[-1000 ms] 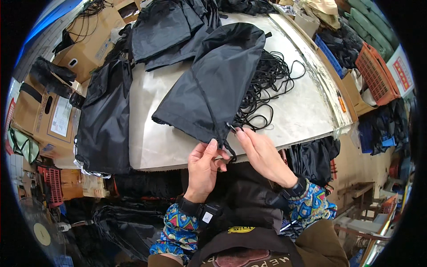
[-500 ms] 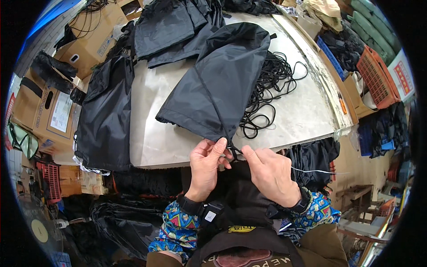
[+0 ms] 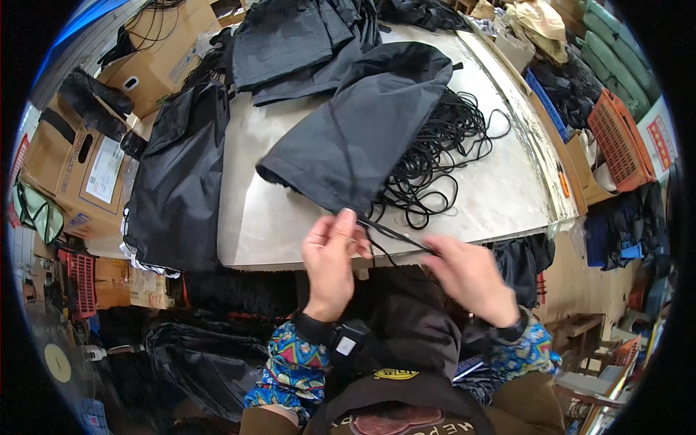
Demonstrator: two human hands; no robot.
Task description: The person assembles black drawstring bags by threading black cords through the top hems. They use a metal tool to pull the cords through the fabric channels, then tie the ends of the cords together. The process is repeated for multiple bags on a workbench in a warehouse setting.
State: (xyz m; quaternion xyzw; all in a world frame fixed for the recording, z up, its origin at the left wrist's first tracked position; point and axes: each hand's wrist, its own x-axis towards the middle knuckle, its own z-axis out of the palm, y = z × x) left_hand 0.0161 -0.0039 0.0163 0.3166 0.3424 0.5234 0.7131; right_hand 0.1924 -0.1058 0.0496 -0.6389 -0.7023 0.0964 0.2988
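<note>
A black fabric bag [image 3: 355, 130] lies slanted across the pale tabletop, its near corner reaching the front edge. My left hand [image 3: 328, 264] pinches that corner between thumb and fingers. From there a black cord [image 3: 399, 234] runs to the right, stretched out. Its far end is held by my right hand [image 3: 473, 279], which is slightly blurred. A strand of cord also hangs down between the two hands. Partly under the bag's right side is a tangled heap of black cords [image 3: 442, 156].
Another black bag [image 3: 177, 181] hangs over the table's left edge, and more folded black fabric [image 3: 290, 43] lies at the back. Cardboard boxes [image 3: 87, 174] stand on the left. A red basket [image 3: 620, 138] is at the right, beyond the table's wooden edge [image 3: 533, 109].
My right hand has moved right, away from my left, drawing the black cord out between them. The thin white strand that trailed from my right hand no longer shows.
</note>
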